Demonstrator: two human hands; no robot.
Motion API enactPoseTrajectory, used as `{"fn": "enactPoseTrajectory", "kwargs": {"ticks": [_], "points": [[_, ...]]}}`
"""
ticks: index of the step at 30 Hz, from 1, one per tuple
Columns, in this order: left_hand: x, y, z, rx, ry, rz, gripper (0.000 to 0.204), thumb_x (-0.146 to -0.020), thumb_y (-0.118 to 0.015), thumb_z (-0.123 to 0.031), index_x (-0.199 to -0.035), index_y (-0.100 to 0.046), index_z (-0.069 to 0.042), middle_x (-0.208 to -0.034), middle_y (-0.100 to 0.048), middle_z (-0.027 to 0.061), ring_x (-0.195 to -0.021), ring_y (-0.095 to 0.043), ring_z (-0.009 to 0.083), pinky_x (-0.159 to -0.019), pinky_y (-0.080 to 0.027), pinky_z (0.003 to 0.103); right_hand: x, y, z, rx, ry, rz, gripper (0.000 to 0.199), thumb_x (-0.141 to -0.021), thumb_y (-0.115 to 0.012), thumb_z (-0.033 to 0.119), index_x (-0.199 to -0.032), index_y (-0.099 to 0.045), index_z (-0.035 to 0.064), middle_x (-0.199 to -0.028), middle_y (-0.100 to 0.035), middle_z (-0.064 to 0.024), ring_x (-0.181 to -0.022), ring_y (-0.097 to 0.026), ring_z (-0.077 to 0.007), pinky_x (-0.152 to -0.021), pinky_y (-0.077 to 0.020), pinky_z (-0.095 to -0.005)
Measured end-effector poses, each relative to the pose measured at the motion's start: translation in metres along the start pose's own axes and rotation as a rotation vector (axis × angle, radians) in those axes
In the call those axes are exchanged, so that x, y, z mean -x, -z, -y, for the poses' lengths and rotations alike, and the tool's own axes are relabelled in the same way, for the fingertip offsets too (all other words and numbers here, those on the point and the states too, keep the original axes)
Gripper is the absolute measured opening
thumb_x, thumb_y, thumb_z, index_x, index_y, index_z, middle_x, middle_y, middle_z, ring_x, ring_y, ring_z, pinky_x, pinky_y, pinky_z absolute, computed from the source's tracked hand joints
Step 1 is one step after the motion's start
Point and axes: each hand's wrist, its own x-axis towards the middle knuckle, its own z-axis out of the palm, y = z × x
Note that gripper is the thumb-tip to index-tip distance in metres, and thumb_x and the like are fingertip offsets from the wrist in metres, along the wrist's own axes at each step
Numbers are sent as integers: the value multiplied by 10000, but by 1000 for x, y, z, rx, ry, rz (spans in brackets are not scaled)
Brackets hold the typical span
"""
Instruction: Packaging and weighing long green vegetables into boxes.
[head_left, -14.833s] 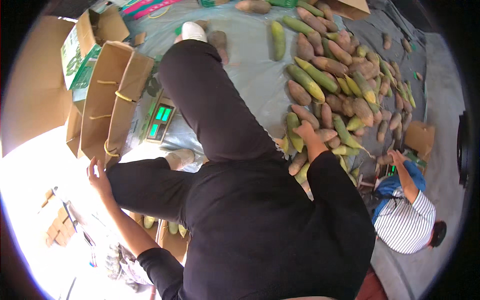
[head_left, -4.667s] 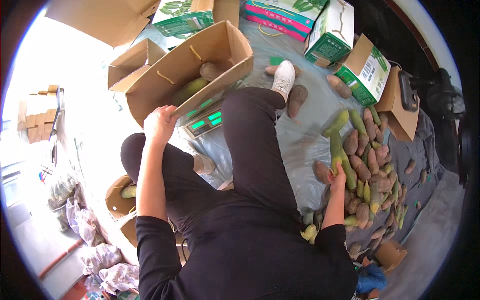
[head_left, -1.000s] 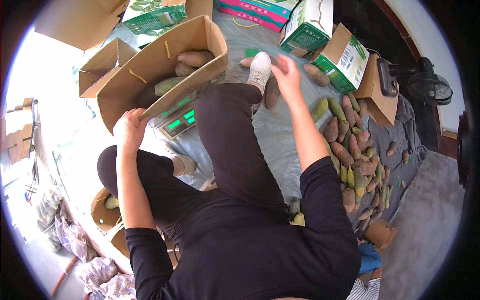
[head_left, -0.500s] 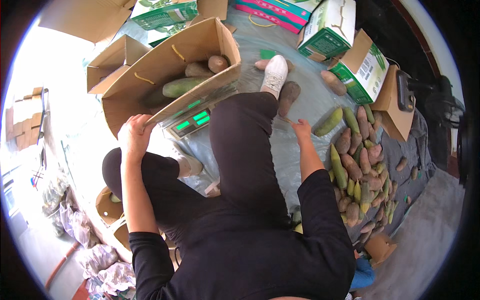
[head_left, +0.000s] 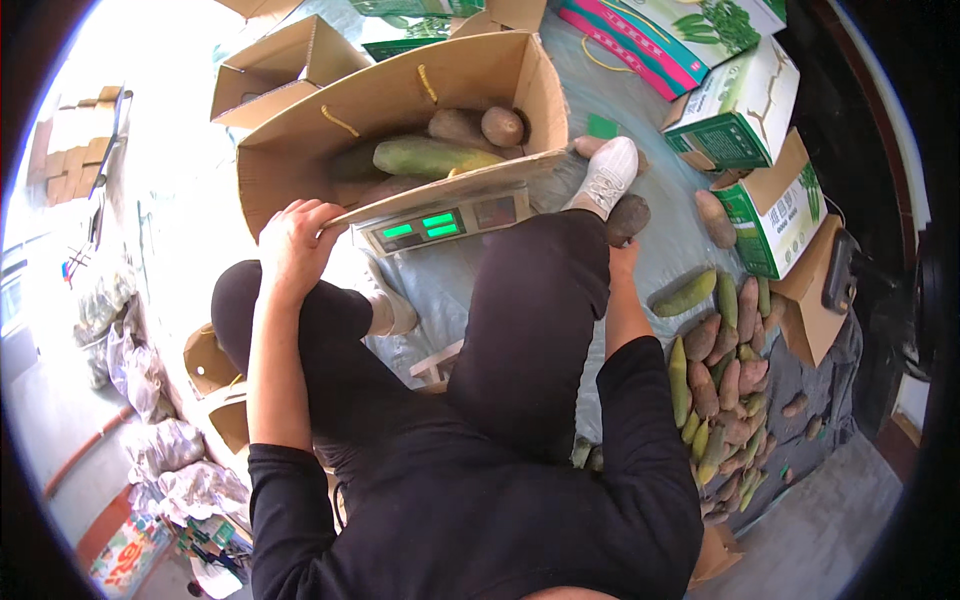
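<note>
A pale blue translucent plastic sheet (head_left: 675, 245) covers the floor, and along the right edge of this surface lies a heap of long green and brown root vegetables (head_left: 705, 392). Toward the surface's left edge stands a large, open tan cardboard box (head_left: 290, 150) with yellow cord handles; the green-lit readouts of a flat digital scale (head_left: 440, 224) show just under its near edge. The person's left hand (head_left: 297, 245) holds that near edge close to its left corner, fingers bent over the top and the grip narrow on the cardboard. The right hand (head_left: 622, 258), partly hidden behind the dark-trousered knee (head_left: 580, 260), meets the lower end of a dark brown oblong root (head_left: 628, 215) beside a white laced shoe (head_left: 608, 175); whether the fingers close on it cannot be told. Inside the box, a smooth long green root (head_left: 430, 157) lies near the near edge, and two short brown roots (head_left: 457, 127) rest just beside each other toward the right end
</note>
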Motion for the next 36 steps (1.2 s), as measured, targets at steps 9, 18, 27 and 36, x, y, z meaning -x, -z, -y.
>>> {"fn": "enactPoseTrajectory", "kwargs": {"ticks": [9,18,27,36], "points": [[4,0,3,-42,38,46,99,-789,-629,-207,-837,-667,-130,-793,-629,22,-864,-597,223,-762,-464,370,4,16,9,-506,-302,265,395,-759,-735,187,-1076,-566,24,-1012,-617,-87,-893,-585,-227,-759,-465,-450],[5,0,5,-30,-5,-3,137,-779,-625,-214,-846,-668,-103,-799,-631,57,-848,-599,260,-760,-482,386,28,78,7,-902,-485,437,341,-810,-693,351,-1037,-572,127,-989,-594,-21,-953,-533,-203,-868,-378,-438],[13,-3,12,-11,-35,-4,143,-777,-619,-198,-872,-661,-99,-818,-631,57,-880,-598,259,-778,-482,387,87,153,137,-618,113,571,374,-843,-652,233,-1138,-558,24,-995,-618,-18,-912,-566,-130,-816,-421,-290],[16,-7,17,-11,-46,7,157,-780,-610,-174,-910,-665,-105,-859,-646,60,-898,-600,270,-793,-480,408,179,148,339,-427,680,961,451,-842,-631,199,-1203,-521,-47,-1092,-599,-78,-996,-557,-145,-863,-425,-284]]}}
